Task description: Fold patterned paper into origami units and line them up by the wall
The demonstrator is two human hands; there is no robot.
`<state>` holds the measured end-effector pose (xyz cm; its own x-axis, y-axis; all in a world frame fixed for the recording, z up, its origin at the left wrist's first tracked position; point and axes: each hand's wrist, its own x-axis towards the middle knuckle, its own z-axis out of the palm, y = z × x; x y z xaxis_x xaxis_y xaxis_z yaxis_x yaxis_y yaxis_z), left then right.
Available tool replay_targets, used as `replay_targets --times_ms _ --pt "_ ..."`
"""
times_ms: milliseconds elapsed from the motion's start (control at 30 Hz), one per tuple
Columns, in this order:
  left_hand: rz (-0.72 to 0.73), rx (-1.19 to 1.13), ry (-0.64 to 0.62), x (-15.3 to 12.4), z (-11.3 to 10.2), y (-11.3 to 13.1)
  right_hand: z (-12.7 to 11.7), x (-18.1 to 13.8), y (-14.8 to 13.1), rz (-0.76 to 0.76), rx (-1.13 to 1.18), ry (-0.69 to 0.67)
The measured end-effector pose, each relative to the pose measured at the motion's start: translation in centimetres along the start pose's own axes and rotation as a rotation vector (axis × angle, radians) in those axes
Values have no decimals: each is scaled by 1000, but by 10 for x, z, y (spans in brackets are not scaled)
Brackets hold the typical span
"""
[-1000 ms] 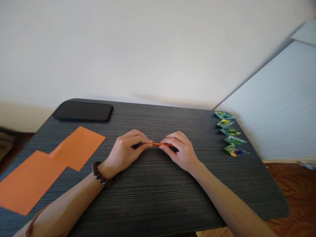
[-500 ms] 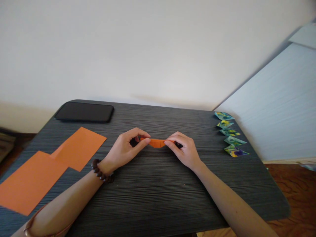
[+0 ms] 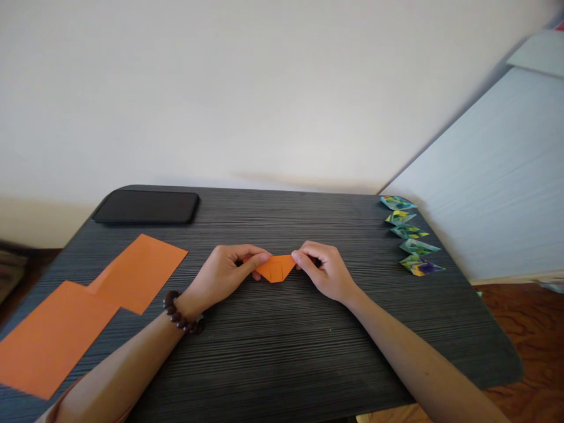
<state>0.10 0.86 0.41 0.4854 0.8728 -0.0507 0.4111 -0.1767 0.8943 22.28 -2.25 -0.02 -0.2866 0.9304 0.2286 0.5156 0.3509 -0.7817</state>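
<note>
Between my two hands is a small folded piece of orange paper (image 3: 277,269), wide along its top edge and narrowing toward the bottom, with crease lines near its middle. My left hand (image 3: 233,267) pinches its left end between thumb and fingers. At the right end, my right hand (image 3: 324,267) grips the corner the same way. The outer tips of the paper are partly hidden by my fingers. A dark beaded bracelet (image 3: 178,314) circles my left wrist.
Two flat orange sheets (image 3: 57,335) lie overlapping on the dark table (image 3: 264,364) at the left. Behind them rests a black phone (image 3: 147,207). Several folded patterned paper pieces (image 3: 414,247) form a column at the right. A pale wall (image 3: 282,88) rises behind the table.
The folded orange paper has tilted so that more of its broad face shows, and it sits slightly lower in view. Both hands keep their pinch on its ends.
</note>
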Motion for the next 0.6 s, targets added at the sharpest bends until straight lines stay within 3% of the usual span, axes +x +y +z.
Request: replay_targets --times_ms 233,600 --pt "-33 22 -8 0 -1 3 2 1 4 -2 -7 22" --pt "68 153 -3 -5 7 11 6 -1 0 -136 -13 -6"
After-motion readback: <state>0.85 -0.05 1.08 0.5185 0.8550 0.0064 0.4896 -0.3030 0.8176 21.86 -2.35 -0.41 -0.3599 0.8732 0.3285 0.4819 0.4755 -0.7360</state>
